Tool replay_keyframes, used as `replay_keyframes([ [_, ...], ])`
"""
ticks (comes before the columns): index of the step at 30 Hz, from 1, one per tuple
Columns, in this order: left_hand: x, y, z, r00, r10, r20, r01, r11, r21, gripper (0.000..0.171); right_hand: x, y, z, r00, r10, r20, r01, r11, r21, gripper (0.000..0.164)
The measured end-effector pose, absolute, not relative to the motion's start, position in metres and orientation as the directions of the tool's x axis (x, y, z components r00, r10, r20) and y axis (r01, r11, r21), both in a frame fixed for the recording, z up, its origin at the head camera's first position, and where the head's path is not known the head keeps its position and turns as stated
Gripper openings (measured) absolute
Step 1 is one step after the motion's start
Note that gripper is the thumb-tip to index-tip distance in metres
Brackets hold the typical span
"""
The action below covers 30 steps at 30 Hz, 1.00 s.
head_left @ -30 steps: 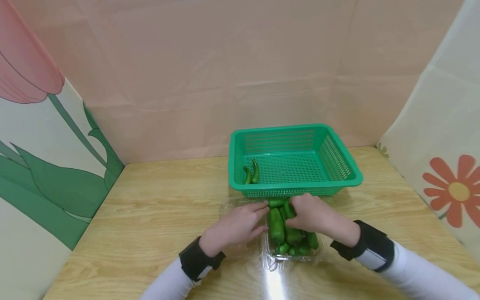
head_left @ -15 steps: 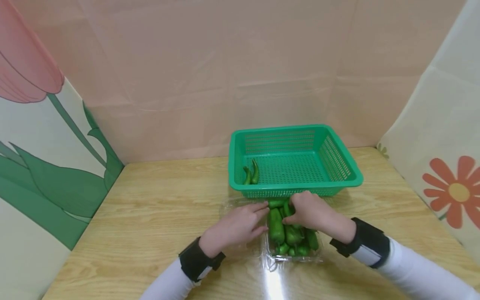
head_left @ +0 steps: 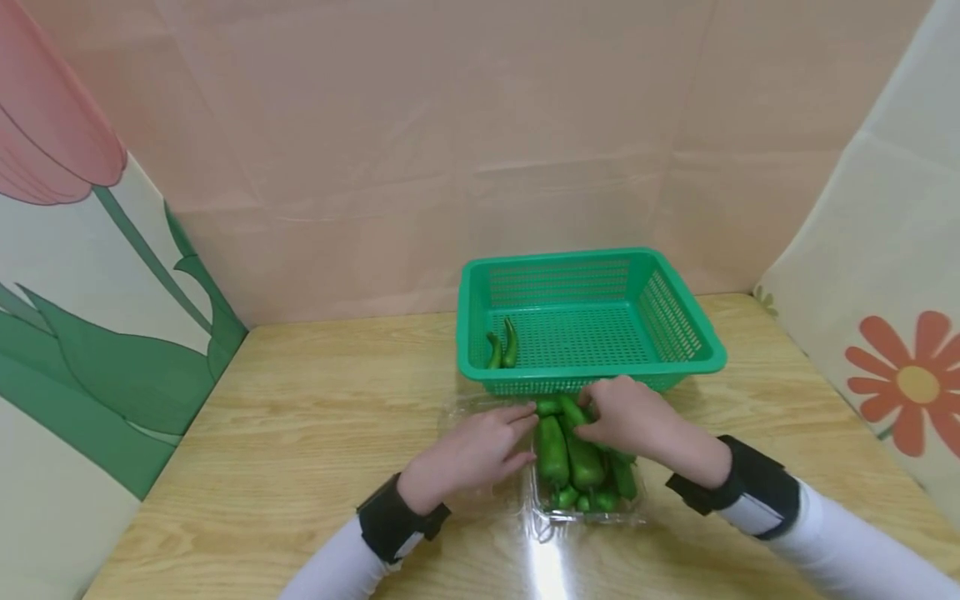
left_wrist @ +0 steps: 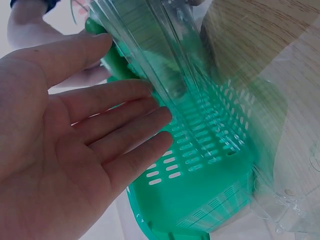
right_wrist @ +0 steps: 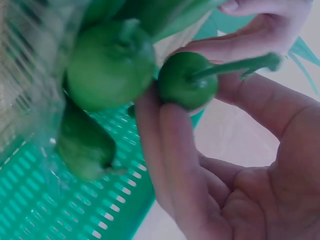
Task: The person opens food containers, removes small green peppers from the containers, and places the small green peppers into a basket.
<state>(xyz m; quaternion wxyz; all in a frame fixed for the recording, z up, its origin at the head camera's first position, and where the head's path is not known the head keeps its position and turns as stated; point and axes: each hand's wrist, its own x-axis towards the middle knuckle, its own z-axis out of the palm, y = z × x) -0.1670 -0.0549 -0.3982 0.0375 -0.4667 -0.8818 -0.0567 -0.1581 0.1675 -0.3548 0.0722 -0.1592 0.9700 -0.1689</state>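
My right hand (head_left: 633, 421) is over a clear plastic box (head_left: 588, 518) heaped with green chili peppers (head_left: 552, 454). Between its thumb and fingers it pinches one green chili pepper (right_wrist: 185, 82), whose stem points toward the palm in the right wrist view. Other peppers (right_wrist: 110, 65) lie close beside the held one. On the box's left side, my left hand (head_left: 476, 450) has its fingers extended, fingertips right at the clear wall (left_wrist: 145, 55) in the left wrist view. The palm (left_wrist: 60, 165) holds nothing.
A green slotted basket (head_left: 592, 372) stands directly behind the box, with two thin green chili peppers (head_left: 511, 343) in its left corner. The box's clear lid (head_left: 457, 408) lies folded out to the left on the wooden table (head_left: 315, 417). A pink cloth wall (head_left: 375, 167) rises behind.
My right hand has shifted slightly back and to the right over the box, and the peppers under it show more. My left hand and the basket have stayed in place.
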Motion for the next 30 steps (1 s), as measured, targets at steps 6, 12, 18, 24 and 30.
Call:
replay_keyframes([
  [6, -0.167, -0.056, -0.398, -0.563, 0.818, 0.119, 0.827, 0.559, 0.065, 0.05, -0.155, 0.17, -0.344, -0.925, -0.374, -0.065, -0.32, 0.86, -0.397, 0.028],
  [12, -0.166, -0.055, -0.398, -0.556, 0.822, 0.126, 0.831, 0.554, 0.054, 0.05, -0.154, 0.17, -0.33, -0.917, -0.395, -0.052, -0.339, 0.843, -0.418, 0.024],
  [18, -0.166, -0.055, -0.399, -0.557, 0.821, 0.126, 0.83, 0.557, 0.045, 0.051, -0.158, 0.168, -0.32, -0.914, -0.4, -0.063, -0.341, 0.845, -0.412, 0.027],
  [24, -0.165, -0.055, -0.398, -0.563, 0.819, 0.114, 0.826, 0.562, 0.043, 0.051, -0.166, 0.166, -0.311, -0.907, -0.42, -0.035, -0.369, 0.831, -0.417, 0.026],
  [30, -0.165, -0.055, -0.398, -0.566, 0.817, 0.112, 0.824, 0.565, 0.044, 0.051, -0.18, 0.164, -0.296, -0.912, -0.409, -0.04, -0.352, 0.827, -0.438, 0.03],
])
